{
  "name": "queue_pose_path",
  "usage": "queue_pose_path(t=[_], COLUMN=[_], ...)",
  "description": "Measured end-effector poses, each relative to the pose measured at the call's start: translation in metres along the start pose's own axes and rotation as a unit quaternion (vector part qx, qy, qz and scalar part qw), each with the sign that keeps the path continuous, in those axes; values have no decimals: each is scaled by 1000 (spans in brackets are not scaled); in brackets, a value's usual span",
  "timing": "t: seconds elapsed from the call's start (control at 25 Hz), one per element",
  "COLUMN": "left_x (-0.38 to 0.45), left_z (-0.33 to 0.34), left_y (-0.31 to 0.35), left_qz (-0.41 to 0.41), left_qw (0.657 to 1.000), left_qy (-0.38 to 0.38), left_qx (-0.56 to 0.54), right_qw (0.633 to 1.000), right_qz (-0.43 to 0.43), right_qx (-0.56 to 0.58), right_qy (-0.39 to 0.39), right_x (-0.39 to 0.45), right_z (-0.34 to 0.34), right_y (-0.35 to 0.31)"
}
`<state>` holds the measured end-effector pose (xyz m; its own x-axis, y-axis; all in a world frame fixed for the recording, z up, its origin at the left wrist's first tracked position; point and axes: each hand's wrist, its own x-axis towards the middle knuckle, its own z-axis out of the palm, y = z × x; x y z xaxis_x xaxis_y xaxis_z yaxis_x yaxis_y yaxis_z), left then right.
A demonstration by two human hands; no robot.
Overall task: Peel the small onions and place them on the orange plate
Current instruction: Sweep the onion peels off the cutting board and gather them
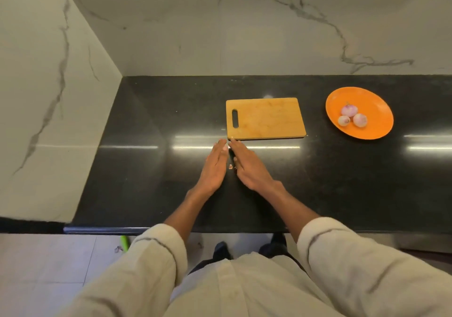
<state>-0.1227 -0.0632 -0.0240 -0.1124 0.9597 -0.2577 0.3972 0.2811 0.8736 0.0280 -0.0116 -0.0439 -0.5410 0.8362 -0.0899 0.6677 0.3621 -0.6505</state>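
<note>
Three peeled small onions [352, 116] lie together on the orange plate [376, 101] at the right of the black counter. My left hand [215, 167] and my right hand [247, 166] stand side by side on the counter with straight fingers, their tips meeting just below the wooden cutting board's [265, 118] near left corner. A few bits of onion skin [231, 166] lie on the counter in the narrow gap between the two hands. Neither hand holds anything.
The black counter [151, 170] ends at a marble wall behind and on the left. Its front edge runs just above my sleeves. On the floor below lie a green object [124, 243] and some scraps of onion peel [118, 249].
</note>
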Motion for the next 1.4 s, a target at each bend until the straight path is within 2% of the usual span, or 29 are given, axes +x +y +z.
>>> queue_pose_path(t=[0.16, 0.28, 0.32, 0.4, 0.44, 0.48, 0.52, 0.6, 0.72, 0.84, 0.96, 1.08, 1.16, 1.24, 1.4], left_x=[-10, -43, -50, -52, -49, -44, -39, -30, -19, -14, -14, -19, -23, -24, -19], left_z=[-5, -10, -12, -15, -15, -16, -18, -18, -11, 7, 18, 7, -2, -2, 12], left_y=[-12, -26, -28, -29, -29, -28, -25, -18, -4, 6, 4, -6, -11, -9, 0], left_qz=[37, 52, 43, 24, 15, 8, 8, 2, 16, 43, 44, 27, 17, 22, 56], left_qw=[996, 994, 994, 997, 999, 1000, 996, 976, 957, 954, 974, 985, 979, 971, 961], left_qy=[-49, -93, -95, -53, -19, 6, 8, -33, -73, -62, -34, -34, -43, -58, -38], left_qx=[64, 25, -11, -55, -34, 16, 86, 213, 281, 290, 221, 166, 200, 230, 269], right_qw=[1000, 999, 998, 978, 962, 952, 949, 951, 957, 969, 982, 975, 967, 965, 981], right_qz=[-19, 17, 47, 115, 148, 178, 209, 258, 255, 199, 152, 191, 222, 232, 168], right_qx=[0, 33, 50, 64, 62, 53, 36, -14, -92, -118, -98, -40, -47, -73, -71], right_qy=[-23, -27, 15, 165, 219, 242, 234, 173, 107, 89, 52, 109, 118, 96, 73], right_x=[-7, -50, -63, -76, -79, -80, -80, -76, -66, -52, -46, -49, -52, -57, -57], right_z=[-10, -17, -17, -15, -15, -17, -22, -29, -22, -8, -2, -5, -12, -15, 1], right_y=[-7, -9, -12, -11, -9, -6, -4, 0, -17, -31, -37, -36, -24, -12, -24])
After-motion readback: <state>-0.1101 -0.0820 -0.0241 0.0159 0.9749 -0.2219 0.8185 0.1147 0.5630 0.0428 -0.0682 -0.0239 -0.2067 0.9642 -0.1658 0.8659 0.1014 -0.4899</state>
